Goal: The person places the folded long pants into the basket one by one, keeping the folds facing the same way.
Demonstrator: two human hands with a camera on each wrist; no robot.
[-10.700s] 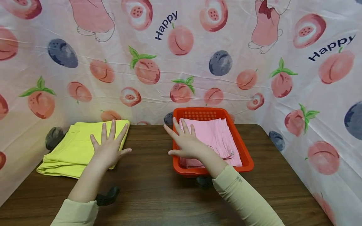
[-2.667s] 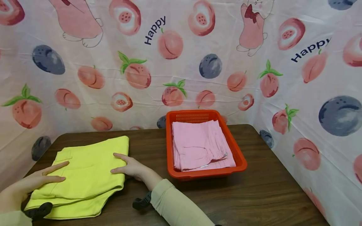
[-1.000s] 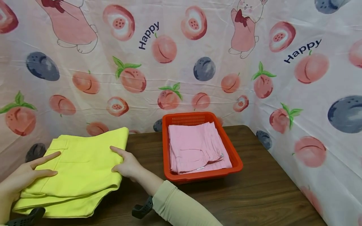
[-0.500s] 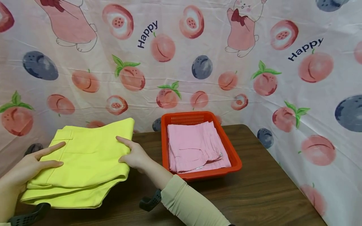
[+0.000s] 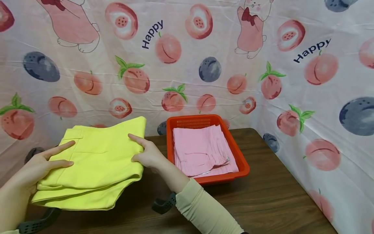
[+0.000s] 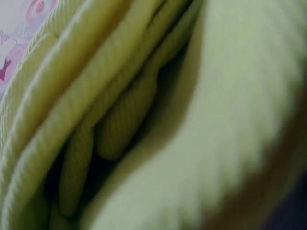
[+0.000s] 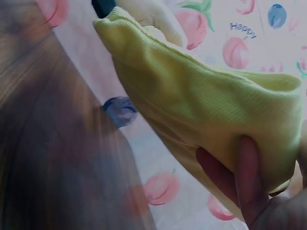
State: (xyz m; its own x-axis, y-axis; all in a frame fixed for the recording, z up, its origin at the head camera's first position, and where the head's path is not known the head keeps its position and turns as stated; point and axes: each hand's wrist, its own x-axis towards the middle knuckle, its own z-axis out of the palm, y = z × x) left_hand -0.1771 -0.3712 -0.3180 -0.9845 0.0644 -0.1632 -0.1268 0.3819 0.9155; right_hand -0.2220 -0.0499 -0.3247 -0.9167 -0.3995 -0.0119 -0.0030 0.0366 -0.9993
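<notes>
A folded pair of yellow trousers [image 5: 99, 159], with layered edges hanging toward me, is held up off the table in the head view. My left hand [image 5: 36, 169] grips the left side, thumb and forefinger on top, the other fingers hidden beneath. On the opposite side my right hand [image 5: 150, 154] pinches the fold the same way; from below, the right wrist view shows its fingers [image 7: 247, 172] under the cloth. Yellow layers [image 6: 230, 120] fill the left wrist view. Right of my hands, a red plastic basket [image 5: 243, 169] holds folded pink trousers [image 5: 195, 149].
The dark wooden table [image 5: 271, 191] stretches under everything. A peach-printed curtain [image 5: 187, 74] closes off its back and sides. The basket stands near the back edge, just beyond my right forearm [image 5: 175, 177].
Earlier, both hands were spread empty above the table; then they took hold of the yellow trousers. Since then the trousers have risen and shifted right. The basket stays in place.
</notes>
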